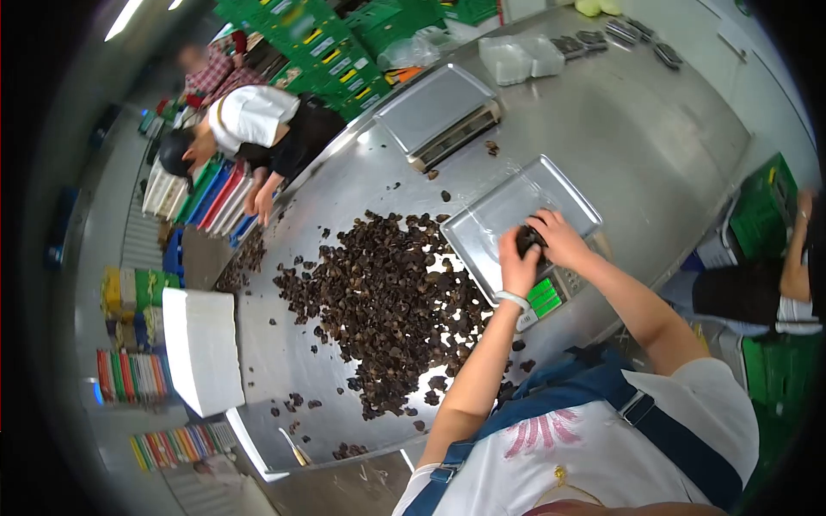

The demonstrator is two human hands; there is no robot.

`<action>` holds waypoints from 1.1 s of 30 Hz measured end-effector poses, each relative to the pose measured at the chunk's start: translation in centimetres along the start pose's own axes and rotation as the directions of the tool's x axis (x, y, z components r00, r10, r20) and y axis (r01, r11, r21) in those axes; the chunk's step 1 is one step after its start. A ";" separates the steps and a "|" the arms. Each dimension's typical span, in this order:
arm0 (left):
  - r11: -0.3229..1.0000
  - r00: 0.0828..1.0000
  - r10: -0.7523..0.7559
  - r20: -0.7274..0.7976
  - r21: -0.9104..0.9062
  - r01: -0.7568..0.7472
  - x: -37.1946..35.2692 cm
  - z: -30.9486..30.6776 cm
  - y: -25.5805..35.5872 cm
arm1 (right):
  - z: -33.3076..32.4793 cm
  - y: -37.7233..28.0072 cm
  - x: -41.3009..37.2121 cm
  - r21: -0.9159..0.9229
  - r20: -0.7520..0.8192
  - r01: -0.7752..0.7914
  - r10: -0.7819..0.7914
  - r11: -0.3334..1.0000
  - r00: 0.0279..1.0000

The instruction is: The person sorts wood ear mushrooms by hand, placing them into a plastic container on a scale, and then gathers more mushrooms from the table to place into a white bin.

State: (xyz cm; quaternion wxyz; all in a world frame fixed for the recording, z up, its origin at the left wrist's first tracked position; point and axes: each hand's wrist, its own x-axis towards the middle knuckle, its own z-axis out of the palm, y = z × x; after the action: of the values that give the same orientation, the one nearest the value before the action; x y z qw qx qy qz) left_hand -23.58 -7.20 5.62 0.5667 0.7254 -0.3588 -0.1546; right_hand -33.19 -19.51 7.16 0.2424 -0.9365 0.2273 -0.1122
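Observation:
Both my hands are over the metal pan of a weighing scale (564, 191) whose green display is lit. My left hand (518, 268), with a pale band at the wrist, curls around a clump of dark mushroom-like pieces (527, 238). From the other side my right hand (557, 238) closes on the same clump, its fingers bent over the top. Something clear and plastic seems to lie on the pan under the hands; its shape is hard to make out. Left of the scale spreads a big heap of dark brown mushroom-like pieces (379, 301) on the steel table (654, 155).
A second scale (443, 107) stands farther back, near clear plastic trays (520, 58) and several filled packs (624, 33). A white foam box (202, 348) sits at the table's left edge, a small knife (297, 449) near the front. A co-worker (258, 129) leans in across the table.

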 end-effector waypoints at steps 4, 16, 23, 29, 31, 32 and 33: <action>0.961 0.984 0.066 0.163 0.257 -0.107 -1.4 0.1 1.3 | -2.2 -0.8 -1.6 0.139 0.010 0.025 -0.027 0.990 1.000; 0.980 0.993 -0.120 0.003 0.161 0.118 -4.1 -1.9 -1.2 | -1.9 1.7 -1.2 0.175 -0.097 0.084 -0.067 0.981 0.993; 0.974 0.917 -0.007 -0.399 0.204 0.096 -6.0 -8.0 -2.9 | -3.1 -0.1 -1.7 0.181 -0.263 0.049 0.001 0.982 0.965; 0.769 0.966 -0.028 -0.258 0.611 0.186 -13.1 -13.2 -5.9 | 2.5 -9.0 -1.1 0.287 0.032 0.336 -0.360 0.897 0.932; 0.731 0.997 -0.062 -0.046 0.678 0.077 -16.1 -13.4 -6.1 | 5.6 -13.2 0.5 0.202 0.091 0.579 -0.603 0.790 0.792; 0.722 0.998 -0.043 0.038 0.692 0.004 -16.9 -13.4 -6.1 | 7.0 -14.8 1.4 0.153 0.144 0.673 -0.690 0.724 0.709; 0.707 0.994 -0.058 0.098 0.706 -0.028 -17.8 -13.4 -6.2 | 10.0 -15.3 1.8 0.090 0.222 0.675 -0.675 0.733 0.703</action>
State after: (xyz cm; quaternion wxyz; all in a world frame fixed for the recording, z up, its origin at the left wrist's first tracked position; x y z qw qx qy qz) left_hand -25.34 15.31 0.70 0.2236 0.8800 -0.4161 -0.0508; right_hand -22.71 -4.43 6.45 0.2112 -0.9606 -0.1621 -0.0796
